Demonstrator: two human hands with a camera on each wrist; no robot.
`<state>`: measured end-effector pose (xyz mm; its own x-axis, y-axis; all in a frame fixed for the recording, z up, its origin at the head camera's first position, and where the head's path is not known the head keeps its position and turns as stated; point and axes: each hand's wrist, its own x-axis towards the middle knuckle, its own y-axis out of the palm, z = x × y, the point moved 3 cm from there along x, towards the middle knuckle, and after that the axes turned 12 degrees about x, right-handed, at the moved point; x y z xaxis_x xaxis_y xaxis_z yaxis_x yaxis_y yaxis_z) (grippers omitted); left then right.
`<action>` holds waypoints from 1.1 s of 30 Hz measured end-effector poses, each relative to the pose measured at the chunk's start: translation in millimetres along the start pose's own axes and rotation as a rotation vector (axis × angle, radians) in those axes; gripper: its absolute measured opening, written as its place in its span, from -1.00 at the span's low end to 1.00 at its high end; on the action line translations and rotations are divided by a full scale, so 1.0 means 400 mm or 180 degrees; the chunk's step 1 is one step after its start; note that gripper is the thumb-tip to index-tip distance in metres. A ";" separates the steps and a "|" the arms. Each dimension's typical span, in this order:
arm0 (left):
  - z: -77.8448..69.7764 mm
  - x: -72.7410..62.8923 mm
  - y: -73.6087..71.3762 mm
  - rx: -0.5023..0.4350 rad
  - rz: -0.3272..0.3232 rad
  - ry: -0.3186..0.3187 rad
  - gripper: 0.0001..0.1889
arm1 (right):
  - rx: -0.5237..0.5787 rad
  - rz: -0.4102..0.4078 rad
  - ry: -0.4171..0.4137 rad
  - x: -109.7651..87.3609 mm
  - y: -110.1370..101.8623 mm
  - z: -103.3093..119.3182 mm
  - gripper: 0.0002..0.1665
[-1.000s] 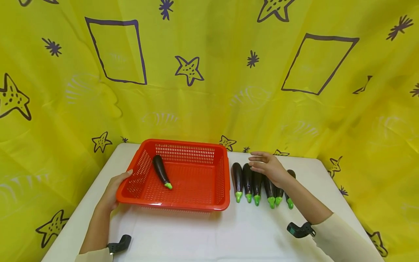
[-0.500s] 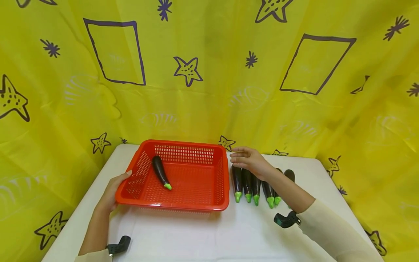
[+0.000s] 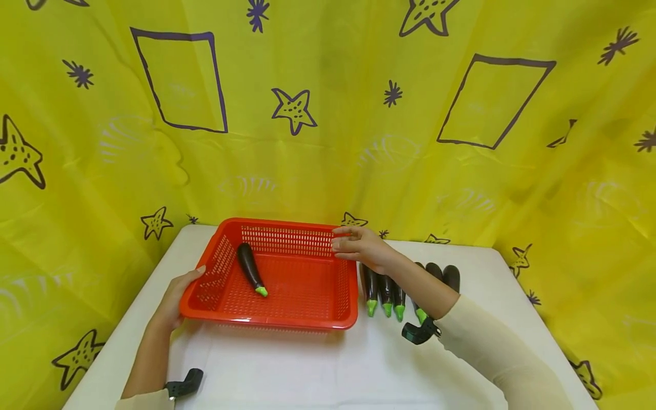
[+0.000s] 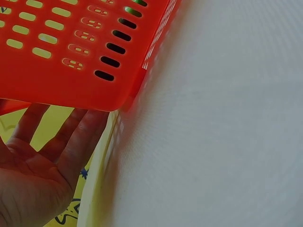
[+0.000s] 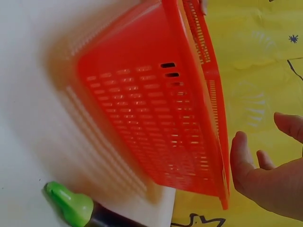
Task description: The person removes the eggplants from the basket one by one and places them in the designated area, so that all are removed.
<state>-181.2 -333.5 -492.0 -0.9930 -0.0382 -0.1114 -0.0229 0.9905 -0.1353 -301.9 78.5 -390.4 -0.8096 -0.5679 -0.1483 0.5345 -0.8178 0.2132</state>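
Note:
A red plastic basket (image 3: 292, 285) stands on the table, with one eggplant (image 3: 250, 267) lying inside near its left wall. My left hand (image 3: 176, 296) grips the basket's left rim, thumb on top; in the left wrist view its fingers (image 4: 71, 135) pass behind the rim. Over the basket's far right corner hovers my right hand (image 3: 361, 247), fingers spread and holding nothing. The right wrist view shows that hand (image 5: 270, 175) apart from the rim. Beneath and beside the right forearm lie several more eggplants (image 3: 385, 290), partly hidden by it.
A white cloth covers the table (image 3: 266, 364), which shows in front of the basket and to the right of the eggplants. Close behind the table hangs a yellow curtain (image 3: 328, 165) with drawn stars, also along both sides.
My right hand has moved left, from over the row of eggplants to the basket's right rim. The left hand, the basket and the eggplant in it look the same.

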 end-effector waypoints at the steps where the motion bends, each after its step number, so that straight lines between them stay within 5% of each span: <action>1: 0.000 -0.001 -0.001 -0.0003 -0.0006 0.0001 -0.38 | 0.0019 0.0012 0.0021 0.007 0.006 -0.001 -0.38; 13: -0.001 -0.008 -0.007 0.0039 -0.0003 -0.0021 -0.37 | 0.0011 0.0129 0.0145 0.072 0.067 -0.009 -0.42; 33: -0.003 -0.005 0.002 0.0052 0.0031 0.0009 -0.35 | 0.0309 -0.0203 0.0395 0.172 0.111 -0.034 -0.43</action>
<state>-179.4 -332.6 -490.8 -0.9935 -0.0282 -0.1099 -0.0115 0.9886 -0.1502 -330.7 1.9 -404.1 -0.8019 -0.5272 -0.2813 0.4523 -0.8431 0.2908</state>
